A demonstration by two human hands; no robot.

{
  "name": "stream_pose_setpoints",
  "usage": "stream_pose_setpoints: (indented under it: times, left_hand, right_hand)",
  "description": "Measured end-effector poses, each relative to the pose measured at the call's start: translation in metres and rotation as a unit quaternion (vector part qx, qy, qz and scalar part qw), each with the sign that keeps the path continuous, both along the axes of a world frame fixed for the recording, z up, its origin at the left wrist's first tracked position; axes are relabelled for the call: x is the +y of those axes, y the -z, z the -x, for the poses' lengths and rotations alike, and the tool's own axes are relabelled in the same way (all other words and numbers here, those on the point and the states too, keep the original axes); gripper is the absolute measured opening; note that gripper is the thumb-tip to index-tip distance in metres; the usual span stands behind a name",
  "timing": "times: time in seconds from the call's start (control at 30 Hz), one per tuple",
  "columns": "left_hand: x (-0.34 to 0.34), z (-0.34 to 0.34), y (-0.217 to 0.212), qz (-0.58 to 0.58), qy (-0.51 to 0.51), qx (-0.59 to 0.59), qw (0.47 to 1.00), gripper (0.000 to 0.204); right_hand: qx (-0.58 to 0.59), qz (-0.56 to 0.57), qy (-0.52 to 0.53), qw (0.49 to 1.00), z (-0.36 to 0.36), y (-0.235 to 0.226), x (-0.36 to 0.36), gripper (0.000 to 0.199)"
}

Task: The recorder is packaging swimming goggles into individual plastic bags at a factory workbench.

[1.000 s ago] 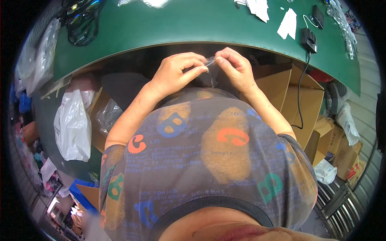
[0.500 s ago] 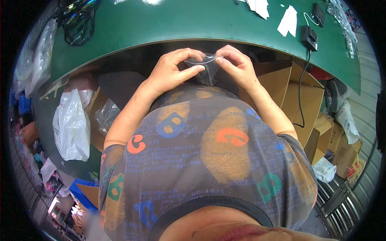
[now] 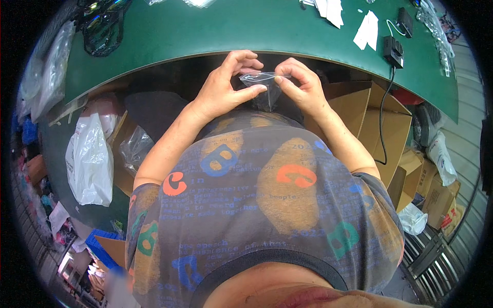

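A small clear plastic bag hangs between my two hands, just in front of my chest and below the near edge of the green table. My left hand pinches the bag's top edge at its left side between thumb and forefinger. My right hand pinches the same edge at its right side. Something dark seems to sit inside the bag, though I cannot make out what.
On the table's far right lie white paper slips and a black adapter with a cable hanging down. Dark items lie at the far left. Open cardboard boxes stand under the table at right, plastic bags at left.
Both hands have stayed together at the table's edge. The bag now hangs more visibly below my fingers, and my left fingers have spread a little.
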State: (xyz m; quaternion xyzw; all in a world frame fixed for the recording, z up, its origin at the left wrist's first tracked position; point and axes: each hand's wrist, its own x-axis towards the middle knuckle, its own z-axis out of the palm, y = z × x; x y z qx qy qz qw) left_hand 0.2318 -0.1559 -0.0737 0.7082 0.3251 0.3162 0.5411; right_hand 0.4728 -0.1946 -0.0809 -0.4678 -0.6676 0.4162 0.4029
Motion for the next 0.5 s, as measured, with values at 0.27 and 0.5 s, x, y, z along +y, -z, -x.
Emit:
stream_pose_setpoints:
  times: [0.27,0.5]
  left_hand:
    - [-0.001,-0.003,0.004,-0.022,-0.003,-0.01,1.0,0.066]
    - [-0.004,-0.001,-0.007,-0.024,0.007,0.059,0.998,0.069]
  right_hand:
    - [-0.017,-0.03,-0.014,0.999,0.01,-0.011,0.0,0.011]
    - [-0.075,-0.076,-0.028,0.994,0.011,-0.017,0.002,0.013]
